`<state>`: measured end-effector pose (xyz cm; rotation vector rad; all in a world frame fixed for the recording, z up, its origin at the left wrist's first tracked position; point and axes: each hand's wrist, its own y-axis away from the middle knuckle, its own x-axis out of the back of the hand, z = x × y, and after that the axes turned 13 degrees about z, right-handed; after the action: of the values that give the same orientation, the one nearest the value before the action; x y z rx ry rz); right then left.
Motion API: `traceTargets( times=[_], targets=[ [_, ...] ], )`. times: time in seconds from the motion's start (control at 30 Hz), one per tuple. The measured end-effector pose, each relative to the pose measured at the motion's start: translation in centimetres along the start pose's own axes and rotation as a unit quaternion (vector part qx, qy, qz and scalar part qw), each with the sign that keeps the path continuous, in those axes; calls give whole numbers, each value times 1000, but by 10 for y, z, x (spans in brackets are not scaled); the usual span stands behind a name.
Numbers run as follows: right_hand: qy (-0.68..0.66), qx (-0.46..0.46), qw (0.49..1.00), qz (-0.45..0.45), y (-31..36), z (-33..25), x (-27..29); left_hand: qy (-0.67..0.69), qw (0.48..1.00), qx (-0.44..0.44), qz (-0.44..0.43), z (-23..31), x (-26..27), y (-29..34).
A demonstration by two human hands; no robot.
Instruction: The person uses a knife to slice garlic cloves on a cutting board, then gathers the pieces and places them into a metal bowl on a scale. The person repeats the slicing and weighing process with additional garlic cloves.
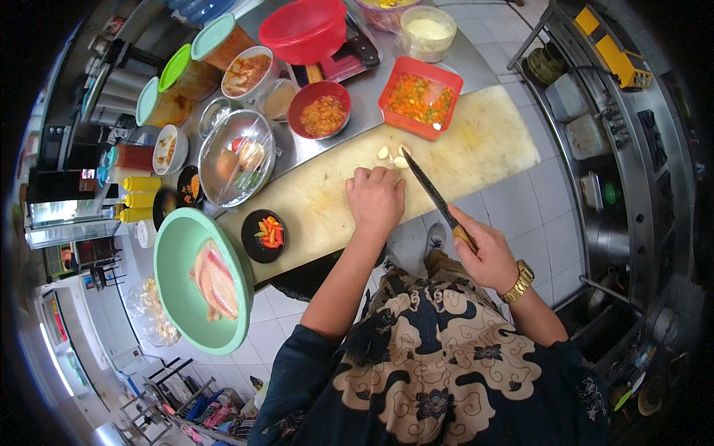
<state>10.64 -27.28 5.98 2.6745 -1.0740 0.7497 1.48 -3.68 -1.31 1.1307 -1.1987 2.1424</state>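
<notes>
My right hand (483, 249) is closed round the handle of a kitchen knife (430, 187), its dark blade angled away to the left. The blade's tip reaches a few peeled garlic cloves (384, 152) on the cream cutting board (483, 152). Just on the near side of the cloves, my left hand (375, 199) rests on the board with its fingers curled under and pressed together. Whatever may be beneath those fingertips is hidden.
Beyond the cloves stands a red square tub (414, 128) of diced vegetables. To the left are a black bowl (262, 258) of chilies, a mint-green basin (169, 305) with fish fillets (214, 279), and a film-covered metal bowl (212, 178). A red bowl (294, 128) sits behind the board.
</notes>
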Motion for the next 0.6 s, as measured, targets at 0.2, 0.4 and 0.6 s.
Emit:
traceTargets(
  times=[0.2, 0.4, 0.6],
  targets=[
    [7, 21, 999, 38, 2, 4, 0, 141, 990, -6, 7, 28, -28, 12],
    [28, -13, 996, 86, 10, 8, 13, 173, 984, 29, 38, 25, -17, -9],
    [38, -1, 999, -32, 7, -1, -10, 80, 995, 21, -51, -47, -11, -49]
  ],
)
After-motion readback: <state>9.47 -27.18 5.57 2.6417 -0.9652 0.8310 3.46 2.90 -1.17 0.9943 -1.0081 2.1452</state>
